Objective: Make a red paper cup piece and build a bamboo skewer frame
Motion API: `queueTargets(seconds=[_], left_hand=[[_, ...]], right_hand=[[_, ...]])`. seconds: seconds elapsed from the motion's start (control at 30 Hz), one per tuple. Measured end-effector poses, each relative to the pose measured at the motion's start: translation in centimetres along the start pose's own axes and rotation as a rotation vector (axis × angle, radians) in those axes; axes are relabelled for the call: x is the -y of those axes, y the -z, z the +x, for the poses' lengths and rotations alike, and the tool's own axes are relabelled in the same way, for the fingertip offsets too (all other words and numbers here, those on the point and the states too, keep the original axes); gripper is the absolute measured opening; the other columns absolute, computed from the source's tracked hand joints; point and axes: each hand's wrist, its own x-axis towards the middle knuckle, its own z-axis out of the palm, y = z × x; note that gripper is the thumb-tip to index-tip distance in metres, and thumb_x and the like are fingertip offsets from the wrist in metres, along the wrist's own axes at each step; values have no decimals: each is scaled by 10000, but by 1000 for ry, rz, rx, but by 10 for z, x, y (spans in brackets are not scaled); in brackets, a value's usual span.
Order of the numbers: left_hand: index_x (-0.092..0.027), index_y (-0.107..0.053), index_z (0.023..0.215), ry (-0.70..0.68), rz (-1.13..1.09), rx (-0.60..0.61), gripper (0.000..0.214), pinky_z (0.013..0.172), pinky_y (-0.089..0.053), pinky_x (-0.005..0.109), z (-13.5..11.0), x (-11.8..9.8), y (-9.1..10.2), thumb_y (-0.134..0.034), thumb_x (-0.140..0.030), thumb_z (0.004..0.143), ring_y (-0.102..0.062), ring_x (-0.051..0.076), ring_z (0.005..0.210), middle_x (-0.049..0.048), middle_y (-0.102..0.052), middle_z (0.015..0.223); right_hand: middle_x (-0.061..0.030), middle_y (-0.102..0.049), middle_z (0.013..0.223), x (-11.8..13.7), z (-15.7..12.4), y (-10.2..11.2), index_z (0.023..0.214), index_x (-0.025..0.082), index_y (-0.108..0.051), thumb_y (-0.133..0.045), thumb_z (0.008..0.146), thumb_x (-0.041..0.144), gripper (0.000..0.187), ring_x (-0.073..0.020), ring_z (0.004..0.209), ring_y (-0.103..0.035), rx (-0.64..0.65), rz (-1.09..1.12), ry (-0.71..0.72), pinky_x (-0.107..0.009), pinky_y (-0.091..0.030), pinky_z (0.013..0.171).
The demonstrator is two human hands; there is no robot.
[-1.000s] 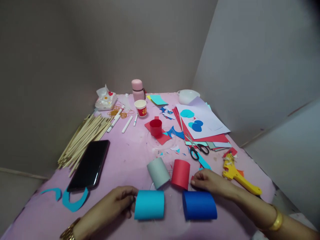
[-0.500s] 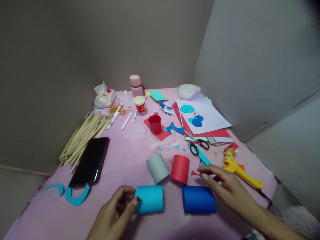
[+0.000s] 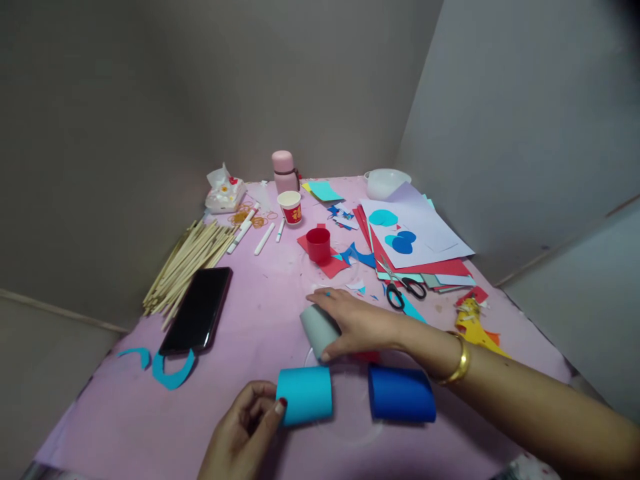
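Note:
My left hand [image 3: 250,423] grips the left end of a light blue paper tube [image 3: 307,395], thumb on its outside and fingers curled at the opening. The tube lies on its side near the front of the table. My right hand [image 3: 345,327] reaches across and spans a grey paper tube [image 3: 319,331], thumb at its near end and fingers over its far end. Under that hand a red paper tube [image 3: 369,357] is mostly hidden. Below my right forearm lies a dark blue paper tube [image 3: 401,395], touched by neither hand.
Left stand a phone [image 3: 199,310] and a bundle of wooden sticks [image 3: 190,263]. Farther back are a red cup [image 3: 319,245], a paper cup [image 3: 290,208] and a pink flask [image 3: 285,175]. Scissors [image 3: 404,285], paper sheets [image 3: 420,233] and a yellow glue gun [image 3: 473,327] lie right.
My right hand has moved left from above the dark blue tube onto the grey tube, covering most of the red one. My left hand stays at the light blue tube. The view has shifted slightly.

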Motion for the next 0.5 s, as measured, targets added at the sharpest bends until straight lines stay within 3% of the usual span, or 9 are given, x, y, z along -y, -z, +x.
queueTargets(seconds=[0.1, 0.2, 0.33, 0.5], left_hand=[[-215, -586, 877, 0, -13, 20, 340, 691, -464, 275, 1, 4, 0, -602, -542, 786, -588, 193, 741, 4, -632, 741], [-214, -591, 865, -2, -23, 4, 342, 686, -465, 275, 2, 6, -2, -609, -544, 778, -597, 200, 744, -5, -617, 704], [-221, -591, 853, -21, -60, -64, 328, 656, -457, 253, -1, 6, -9, -621, -538, 772, -597, 188, 724, -30, -571, 633], [-223, -600, 846, -34, -69, -162, 362, 615, -472, 241, -4, -2, -13, -685, -544, 700, -597, 180, 683, -17, -624, 678]], right_hand=[[-215, -436, 1387, 3, 2, 3, 1397, 75, -365, -799, 649, 355, 909, -345, 1293, -386, 123, -56, 18, -443, -342, 1045], [-213, -453, 1375, 5, -1, 5, 1388, 65, -378, -790, 672, 334, 868, -332, 1273, -418, 161, -53, 52, -415, -361, 1034], [-224, -399, 1432, 1, -2, 3, 1413, 46, -334, -777, 691, 327, 891, -327, 1322, -357, 159, -15, 97, -406, -332, 1065], [-213, -333, 1485, -4, -3, 2, 1438, 64, -297, -747, 718, 323, 887, -310, 1376, -273, 174, -11, 122, -408, -267, 1106]])
